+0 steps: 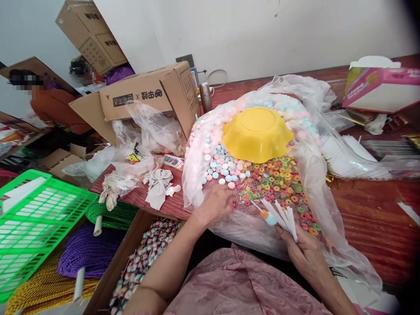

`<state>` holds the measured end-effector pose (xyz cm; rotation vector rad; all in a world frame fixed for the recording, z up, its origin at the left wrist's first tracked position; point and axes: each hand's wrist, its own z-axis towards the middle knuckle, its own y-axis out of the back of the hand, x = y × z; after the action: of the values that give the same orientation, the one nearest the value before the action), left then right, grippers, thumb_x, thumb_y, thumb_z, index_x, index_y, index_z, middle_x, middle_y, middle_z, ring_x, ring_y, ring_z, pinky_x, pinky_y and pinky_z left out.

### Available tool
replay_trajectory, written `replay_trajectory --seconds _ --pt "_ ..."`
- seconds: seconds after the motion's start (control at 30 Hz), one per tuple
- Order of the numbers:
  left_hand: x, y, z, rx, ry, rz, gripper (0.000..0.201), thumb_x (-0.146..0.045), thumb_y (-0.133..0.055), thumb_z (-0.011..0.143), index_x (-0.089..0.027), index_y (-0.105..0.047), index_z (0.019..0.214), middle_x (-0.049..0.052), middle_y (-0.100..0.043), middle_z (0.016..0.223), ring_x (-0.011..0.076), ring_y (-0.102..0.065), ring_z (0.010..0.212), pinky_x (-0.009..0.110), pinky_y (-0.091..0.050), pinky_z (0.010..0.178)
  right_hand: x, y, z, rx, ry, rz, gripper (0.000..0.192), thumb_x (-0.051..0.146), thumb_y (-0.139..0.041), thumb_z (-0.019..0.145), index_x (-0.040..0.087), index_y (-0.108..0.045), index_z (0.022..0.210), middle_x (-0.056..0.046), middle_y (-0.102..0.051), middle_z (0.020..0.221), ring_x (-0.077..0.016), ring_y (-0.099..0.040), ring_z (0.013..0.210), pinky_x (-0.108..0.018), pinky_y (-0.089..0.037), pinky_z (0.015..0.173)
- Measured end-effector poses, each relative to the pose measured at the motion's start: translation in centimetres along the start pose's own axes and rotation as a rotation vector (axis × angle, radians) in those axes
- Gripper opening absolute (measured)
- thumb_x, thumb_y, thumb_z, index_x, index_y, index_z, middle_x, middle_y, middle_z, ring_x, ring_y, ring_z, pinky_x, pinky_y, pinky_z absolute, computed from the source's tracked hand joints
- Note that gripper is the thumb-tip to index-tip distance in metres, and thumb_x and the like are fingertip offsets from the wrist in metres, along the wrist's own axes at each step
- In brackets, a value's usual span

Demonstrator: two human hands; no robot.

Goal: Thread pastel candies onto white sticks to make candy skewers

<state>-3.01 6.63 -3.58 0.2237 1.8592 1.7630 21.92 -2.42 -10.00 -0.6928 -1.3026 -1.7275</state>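
Though open, bag (311, 175) of candies (280, 175)

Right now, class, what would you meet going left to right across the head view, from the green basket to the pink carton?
Green basket → grey cloth → left hand → skewered blue candy → right hand → pink carton.

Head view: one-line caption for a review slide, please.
Right hand holding white sticks, left hand by pastel candies and colorful rings, yellow bowl upturned behind.
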Motion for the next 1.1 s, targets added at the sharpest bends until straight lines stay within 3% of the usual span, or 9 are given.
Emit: replay_trajectory --seconds 0.13,0.3,0.43,0.57,0.77,0.9,1.1 --pt "1.1 0.7 1.2 -0.07 0.185 0.064 0.022 -0.023 -0.05 0.094 -0.016 -0.071 0.09 0.01 -0.066 0.093 0.0243 -0.06 0.096 0.036 -0.048 0.088 0.0 0.2 0.2 0.037 -0.047 0.049 0.026 0.039 -0.053 0.092 0.022 -0.062 0.074 0.001 -0.057 0.06 -0.0166 -0.054 0.054 -0.026 -0.047 0.057" --pt "0.5 -0.8 3.3 -0.076 0.219 0.08 0.02 -0.025 -0.054 0.092 -0.015 -0.07 0.087 0.014 -0.066 0.1 0.0285 -0.06 0.101 0.039 -0.05 0.086 -0.3 0.3 0.1 0.039 -0.078 0.043 0.029 0.041 -0.053 0.092 0.021 -0.059 0.071 0.001 -0.06 0.063 -0.0155 -0.056 0.056 -0.024 -0.047 0.056" --pt "0.7 -1.7 2.7 -0.17 0.203 -0.006 0.014 -0.019 -0.057 0.087 -0.015 -0.069 0.081 0.012 -0.068 0.097 0.0264 -0.062 0.098 0.038 -0.049 0.087 -0.2 0.4 0.0 0.042 -0.069 0.043 0.029 0.042 -0.053 0.091 0.021 -0.063 0.075 0.0 -0.062 0.064 -0.0164 -0.057 0.057 -0.025 -0.048 0.059" --pt "3.3 -0.7 0.9 -0.332 0.266 -0.188 0.014 -0.019 -0.058 0.086 -0.016 -0.069 0.079 0.005 -0.07 0.08 0.0183 -0.065 0.077 0.03 -0.052 0.077 -0.2 0.6 0.0 0.046 -0.067 0.051 0.027 0.044 -0.054 0.091 0.022 -0.068 0.082 -0.001 -0.064 0.067 -0.0188 -0.06 0.062 -0.026 -0.05 0.063" --pt "7.3 1.8 -0.1 -0.46 0.401 -0.246 0.02 -0.023 -0.054 0.089 -0.013 -0.072 0.092 0.004 -0.074 0.08 0.0153 -0.068 0.07 0.023 -0.051 0.062 -0.7 0.5 -0.1 0.046 -0.079 0.057 0.027 0.041 -0.056 0.09 0.022 -0.062 0.071 0.001 -0.061 0.062 -0.0162 -0.058 0.056 -0.023 -0.048 0.057" --pt "7.1 1.5 1.1 -0.444 0.392 -0.211 0.018 -0.019 -0.055 0.088 -0.013 -0.072 0.091 0.006 -0.075 0.083 0.0158 -0.068 0.073 0.025 -0.052 0.067 -1.1 0.4 -0.3 0.043 -0.071 0.062 0.026 0.04 -0.055 0.091 0.021 -0.062 0.074 0.0 -0.063 0.065 -0.0166 -0.059 0.06 -0.023 -0.047 0.057" --pt "5.9 -0.3 4.2 -0.295 0.31 -0.076 0.018 -0.008 -0.056 0.08 -0.015 -0.07 0.073 0.009 -0.072 0.083 0.0225 -0.064 0.086 0.035 -0.05 0.085 -1.4 0.4 -0.6 0.043 -0.089 0.051 0.025 0.04 -0.057 0.09 0.021 -0.064 0.075 0.0 -0.066 0.068 -0.0173 -0.062 0.063 -0.023 -0.05 0.059"
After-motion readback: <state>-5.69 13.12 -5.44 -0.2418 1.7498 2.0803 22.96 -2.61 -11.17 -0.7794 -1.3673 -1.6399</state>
